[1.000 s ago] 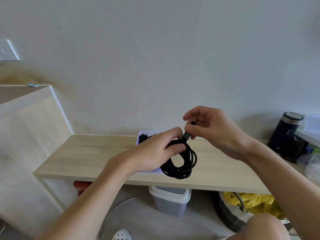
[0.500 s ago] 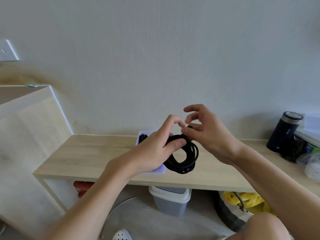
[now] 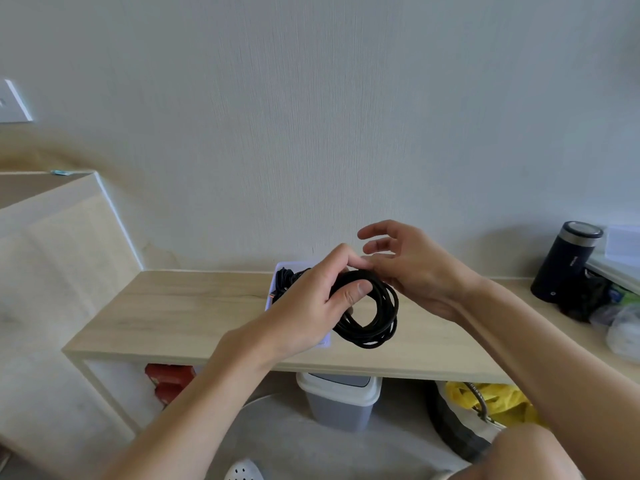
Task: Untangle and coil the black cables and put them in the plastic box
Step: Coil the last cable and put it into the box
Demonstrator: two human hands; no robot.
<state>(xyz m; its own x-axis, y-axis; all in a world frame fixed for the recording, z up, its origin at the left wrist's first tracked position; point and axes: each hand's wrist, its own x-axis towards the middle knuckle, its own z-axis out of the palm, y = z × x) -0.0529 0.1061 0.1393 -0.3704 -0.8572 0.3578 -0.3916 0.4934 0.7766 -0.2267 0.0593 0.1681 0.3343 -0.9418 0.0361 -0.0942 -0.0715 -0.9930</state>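
though behind left hand (image 3: 311,306) (coil (image 3: 377,327)), box (image 3: 279,267)

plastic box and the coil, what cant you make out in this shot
Head view, the plastic box: the left hand covers most of it, contents unclear.
The coiled cable: plug end hidden behind fingers of the right hand.
Whether the right hand pinches the coiled cable: hidden by the left forefinger.
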